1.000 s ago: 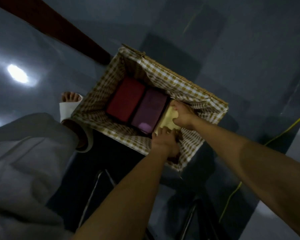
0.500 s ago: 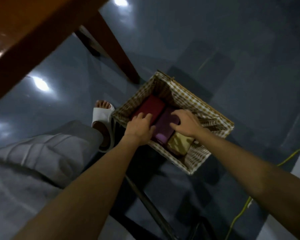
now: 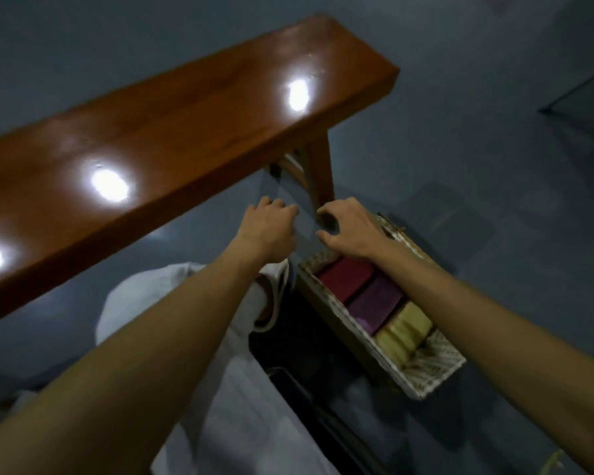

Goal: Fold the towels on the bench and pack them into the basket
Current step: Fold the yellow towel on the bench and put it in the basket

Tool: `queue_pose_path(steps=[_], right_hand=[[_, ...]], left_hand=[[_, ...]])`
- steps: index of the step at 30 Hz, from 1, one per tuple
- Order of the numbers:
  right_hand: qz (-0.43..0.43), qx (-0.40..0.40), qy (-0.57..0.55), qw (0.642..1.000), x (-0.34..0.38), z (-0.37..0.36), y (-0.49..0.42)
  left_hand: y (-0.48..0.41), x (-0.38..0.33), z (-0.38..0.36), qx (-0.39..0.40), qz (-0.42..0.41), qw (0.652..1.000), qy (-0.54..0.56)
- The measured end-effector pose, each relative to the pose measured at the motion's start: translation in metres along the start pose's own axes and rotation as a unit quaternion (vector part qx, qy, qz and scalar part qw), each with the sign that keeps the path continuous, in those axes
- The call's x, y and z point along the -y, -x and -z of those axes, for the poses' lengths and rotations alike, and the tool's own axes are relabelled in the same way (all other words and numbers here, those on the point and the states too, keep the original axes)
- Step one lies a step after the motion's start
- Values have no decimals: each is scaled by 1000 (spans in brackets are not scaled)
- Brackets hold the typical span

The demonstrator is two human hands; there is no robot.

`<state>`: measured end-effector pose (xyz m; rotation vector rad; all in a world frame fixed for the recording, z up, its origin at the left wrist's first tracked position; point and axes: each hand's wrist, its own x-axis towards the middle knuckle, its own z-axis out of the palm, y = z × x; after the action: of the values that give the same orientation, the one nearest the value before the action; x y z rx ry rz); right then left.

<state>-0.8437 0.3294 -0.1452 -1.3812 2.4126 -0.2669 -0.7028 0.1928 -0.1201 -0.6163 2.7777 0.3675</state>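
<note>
Towels first: three folded ones, a red terry block (image 3: 345, 277), a purple one (image 3: 374, 301) and a pale yellow one (image 3: 403, 332), are sitting side by side in the rectangular wicker basket with the checked cloth lining (image 3: 426, 382). It's standing on the dark glossy floor (image 3: 460, 159), just beside the leg of the long reddish-brown wooden bench (image 3: 186, 114).

On the remote feed I'm watching, the bench top is showing nothing but lamp glare. No towel is lying on the part I'm seeing, though its left end is running out of frame.

Both hands are hovering near that bench leg, the right hand (image 3: 348, 231) over the basket's far corner and the left hand (image 3: 268, 228) just beside it. Fingers are loosely curled, gripping nothing and touching nothing.

So I'm reading this as pretty much done, folding and packing both. I'm guessing the only thing left is checking the unseen stretch of bench for a stray towel.
</note>
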Motion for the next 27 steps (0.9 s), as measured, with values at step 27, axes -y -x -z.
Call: queue_pose_path(steps=[27], right_hand=[[299, -58, 44, 952, 401, 38, -74]], left_hand=[[261, 296, 93, -225, 277, 933, 56]])
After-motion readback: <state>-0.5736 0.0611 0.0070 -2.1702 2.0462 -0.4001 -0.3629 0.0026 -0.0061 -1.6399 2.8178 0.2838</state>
